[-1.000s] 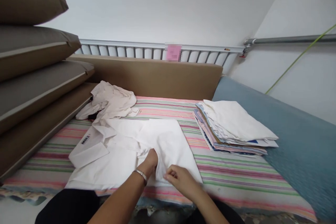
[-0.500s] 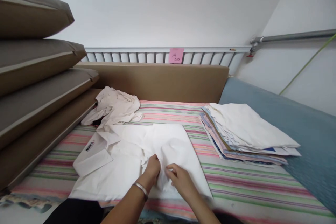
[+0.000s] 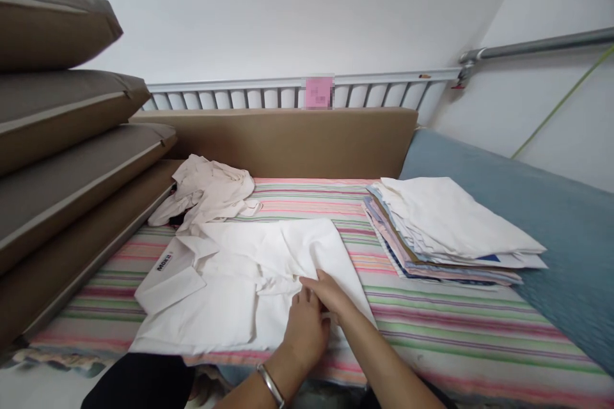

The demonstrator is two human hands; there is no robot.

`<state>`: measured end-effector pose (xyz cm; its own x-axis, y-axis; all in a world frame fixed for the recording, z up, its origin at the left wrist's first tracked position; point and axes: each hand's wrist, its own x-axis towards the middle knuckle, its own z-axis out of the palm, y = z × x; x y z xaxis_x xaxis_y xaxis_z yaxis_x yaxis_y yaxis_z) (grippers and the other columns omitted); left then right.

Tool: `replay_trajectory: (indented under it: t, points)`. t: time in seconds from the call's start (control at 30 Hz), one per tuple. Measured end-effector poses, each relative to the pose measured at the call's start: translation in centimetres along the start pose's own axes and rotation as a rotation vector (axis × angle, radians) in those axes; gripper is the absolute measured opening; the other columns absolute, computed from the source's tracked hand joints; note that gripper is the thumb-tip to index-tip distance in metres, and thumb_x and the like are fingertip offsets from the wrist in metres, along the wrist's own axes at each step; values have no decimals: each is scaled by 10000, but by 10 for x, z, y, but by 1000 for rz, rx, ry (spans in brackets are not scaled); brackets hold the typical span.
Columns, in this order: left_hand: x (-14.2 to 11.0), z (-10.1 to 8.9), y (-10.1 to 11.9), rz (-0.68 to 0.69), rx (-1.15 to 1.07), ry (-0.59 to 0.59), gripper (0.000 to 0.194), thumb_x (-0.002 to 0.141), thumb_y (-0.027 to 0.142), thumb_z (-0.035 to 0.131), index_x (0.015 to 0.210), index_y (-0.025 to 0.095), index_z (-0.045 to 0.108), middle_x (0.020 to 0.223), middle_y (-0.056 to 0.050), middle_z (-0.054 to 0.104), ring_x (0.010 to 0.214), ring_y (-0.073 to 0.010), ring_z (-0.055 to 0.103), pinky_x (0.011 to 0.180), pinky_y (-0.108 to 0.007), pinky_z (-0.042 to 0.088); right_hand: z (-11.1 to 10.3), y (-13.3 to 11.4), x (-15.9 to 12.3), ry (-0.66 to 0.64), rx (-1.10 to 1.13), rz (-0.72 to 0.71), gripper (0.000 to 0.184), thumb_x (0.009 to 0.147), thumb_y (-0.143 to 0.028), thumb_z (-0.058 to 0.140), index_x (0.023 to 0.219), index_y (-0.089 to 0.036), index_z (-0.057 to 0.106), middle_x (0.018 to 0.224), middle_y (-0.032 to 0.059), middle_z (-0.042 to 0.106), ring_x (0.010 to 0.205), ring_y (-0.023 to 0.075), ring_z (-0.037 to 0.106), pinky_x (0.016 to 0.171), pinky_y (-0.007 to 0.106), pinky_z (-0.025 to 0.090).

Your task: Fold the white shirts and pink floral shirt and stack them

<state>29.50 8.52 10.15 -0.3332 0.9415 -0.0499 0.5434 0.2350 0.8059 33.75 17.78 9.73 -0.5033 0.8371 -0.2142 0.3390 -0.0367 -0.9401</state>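
Shirt (image 3: pixel 225 307) is laid flat, likely for easy reach by left hand (image 3: pixel 307 329) and right hand (image 3: pixel 333 297); fingers (image 3: pixel 304 297) half-curled, grip unclear.

"How's the light?"
"Soft and fairly even, its source out of view. The smooth white wall (image 3: pixel 268 13) greys towards the upper right."
"Shadows?"
"Faint in the creases of the white collared cloth shirt (image 3: pixel 225 313), deeper beneath the thick brown-and-grey cushions (image 3: pixel 62 99). The curved silver metal bracelet (image 3: pixel 271 386) glints."
"Sharpness?"
"Moderate; the square pink paper note (image 3: pixel 318 92) is pixelated, and the wide view stretches the cushions at the left edge."
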Motion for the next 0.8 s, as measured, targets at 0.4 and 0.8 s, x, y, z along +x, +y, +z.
replay_trajectory:
  t: [0.4,0.8]
  points:
    - [53,-56,-25,-429,-397,228,147,762,178,512,890,125,563,806,-89,642,690,-151,613,633,-266,497,-27,-4,13,-67,38,161,238,737,-397,530,805,-180,601,618,36,642,520,172,593,414,231,392]
    - [65,-31,-20,-365,-65,229,95,688,216,561,597,191,555,669,-96,626,788,-273,609,747,-379,429,-20,-9,7,-52,-71,89,359,736,-525,544,630,-181,557,535,40,597,429,171,554,372,244,377]
